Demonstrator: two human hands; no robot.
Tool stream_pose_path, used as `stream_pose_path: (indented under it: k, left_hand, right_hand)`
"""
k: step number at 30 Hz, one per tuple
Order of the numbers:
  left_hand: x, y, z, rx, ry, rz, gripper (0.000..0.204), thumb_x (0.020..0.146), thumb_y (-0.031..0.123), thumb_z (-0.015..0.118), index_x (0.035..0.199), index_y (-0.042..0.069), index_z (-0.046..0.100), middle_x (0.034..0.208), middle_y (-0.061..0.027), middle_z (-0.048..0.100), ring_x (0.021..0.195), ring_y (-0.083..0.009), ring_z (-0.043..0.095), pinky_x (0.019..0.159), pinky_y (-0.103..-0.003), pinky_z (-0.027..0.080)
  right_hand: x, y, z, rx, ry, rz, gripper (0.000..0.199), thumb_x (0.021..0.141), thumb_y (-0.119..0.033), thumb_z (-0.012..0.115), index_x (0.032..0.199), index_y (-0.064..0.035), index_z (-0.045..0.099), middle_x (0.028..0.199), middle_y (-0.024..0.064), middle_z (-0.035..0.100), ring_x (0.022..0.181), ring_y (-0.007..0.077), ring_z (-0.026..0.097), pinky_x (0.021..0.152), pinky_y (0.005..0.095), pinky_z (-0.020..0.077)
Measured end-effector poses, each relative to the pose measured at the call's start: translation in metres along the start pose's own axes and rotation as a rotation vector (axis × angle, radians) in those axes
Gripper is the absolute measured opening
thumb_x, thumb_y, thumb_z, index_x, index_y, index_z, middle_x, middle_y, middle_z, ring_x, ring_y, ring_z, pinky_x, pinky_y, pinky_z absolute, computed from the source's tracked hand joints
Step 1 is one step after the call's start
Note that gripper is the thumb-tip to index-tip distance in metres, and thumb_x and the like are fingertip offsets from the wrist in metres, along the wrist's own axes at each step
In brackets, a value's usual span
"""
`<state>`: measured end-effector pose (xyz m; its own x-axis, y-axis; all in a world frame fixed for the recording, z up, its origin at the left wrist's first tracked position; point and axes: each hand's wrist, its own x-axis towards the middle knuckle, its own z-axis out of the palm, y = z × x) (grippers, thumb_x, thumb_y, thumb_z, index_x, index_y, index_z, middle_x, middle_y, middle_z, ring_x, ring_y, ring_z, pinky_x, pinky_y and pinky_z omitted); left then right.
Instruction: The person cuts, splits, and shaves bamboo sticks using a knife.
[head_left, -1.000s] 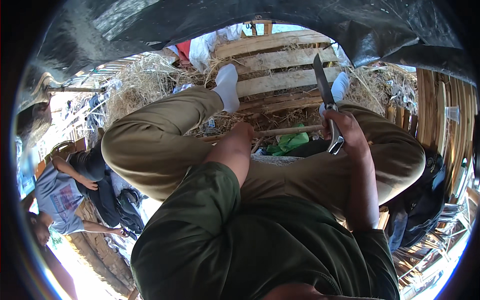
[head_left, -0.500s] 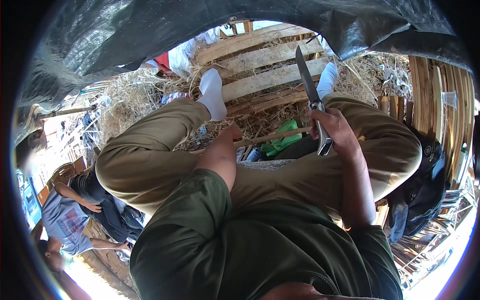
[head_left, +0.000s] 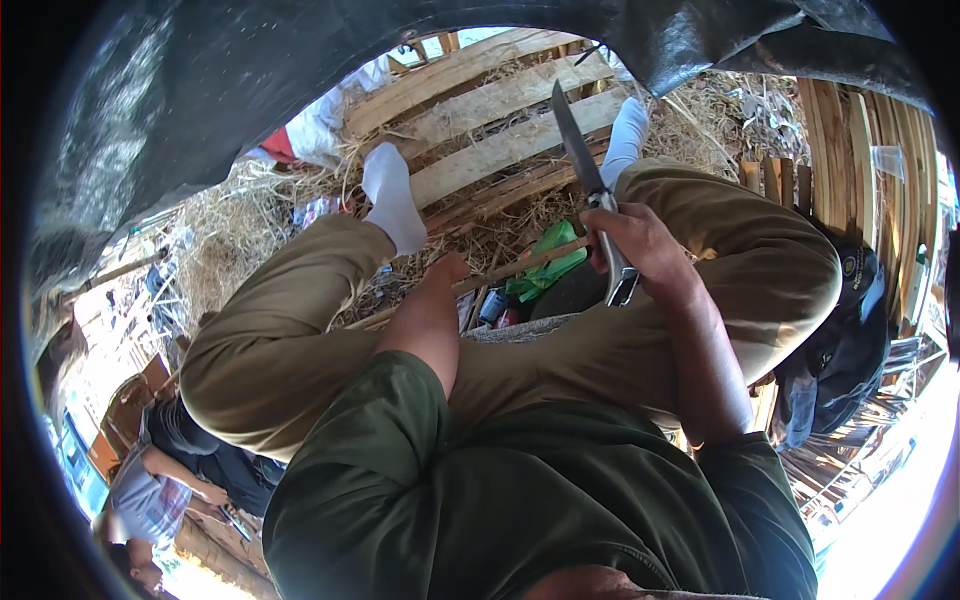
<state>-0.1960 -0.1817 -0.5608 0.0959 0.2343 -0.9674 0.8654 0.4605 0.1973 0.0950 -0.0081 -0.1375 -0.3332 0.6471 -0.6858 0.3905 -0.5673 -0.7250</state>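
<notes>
In my right hand [head_left: 638, 245] is a large knife [head_left: 578, 140] with a long dark blade and a silvery handle. My fingers wrap the handle, and the blade points away from me, tilted up to the left. My left hand [head_left: 450, 268] is closed around a thin wooden stick [head_left: 520, 263], which lies slantwise between my legs; most of the fingers are hidden. The stick's right end comes close to the knife handle and my right hand. Just behind the stick lies a green plastic bag [head_left: 553, 262].
Wooden slats [head_left: 500, 105] lie beyond my socked feet, with dry straw [head_left: 235, 235] around them. A black tarp [head_left: 300, 70] hangs overhead. A dark bag [head_left: 845, 340] sits beside my right knee, near upright planks [head_left: 850, 160]. Another person [head_left: 150, 490] is at lower left.
The view has shifted slightly, so my legs and the slats appear a little further left. Both hands keep their hold; the knife stays raised at much the same slant.
</notes>
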Motion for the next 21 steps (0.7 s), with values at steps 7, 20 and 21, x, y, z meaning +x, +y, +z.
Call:
stream_pose_path:
  k: [7,20,21]
  left_hand:
    - [-0.019,0.026,-0.023,0.013,-0.058,0.049,0.055,0.085,0.032,0.059,0.130,0.001,0.059,0.134,-0.0200,0.058,0.126,-0.0333,0.055,0.106,-0.049,0.043]
    - [-0.197,0.323,-0.315,-0.129,0.528,0.862,0.038,0.087,-0.001,0.043,0.114,0.005,0.069,0.106,-0.0082,0.072,0.095,-0.0191,0.067,0.082,-0.033,0.053]
    - [-0.206,0.350,-0.323,-0.181,0.437,1.070,0.044,0.087,-0.002,0.042,0.121,0.009,0.068,0.113,-0.0076,0.070,0.101,-0.0171,0.065,0.085,-0.032,0.052]
  right_hand:
    - [0.007,-0.005,0.011,0.109,-0.089,-0.107,0.030,0.091,-0.031,0.062,0.084,-0.0024,0.063,0.068,0.0043,0.062,0.057,0.0135,0.062,0.054,0.0269,0.0490]
    - [-0.016,-0.007,-0.026,0.927,0.305,0.170,0.018,0.086,-0.018,0.063,0.088,-0.0007,0.057,0.069,0.0082,0.057,0.054,0.0201,0.056,0.051,0.0371,0.0481]
    - [-0.014,-0.004,-0.030,0.963,0.336,0.150,0.019,0.086,-0.017,0.063,0.091,0.0001,0.056,0.070,0.0083,0.056,0.055,0.0206,0.056,0.051,0.0375,0.0483]
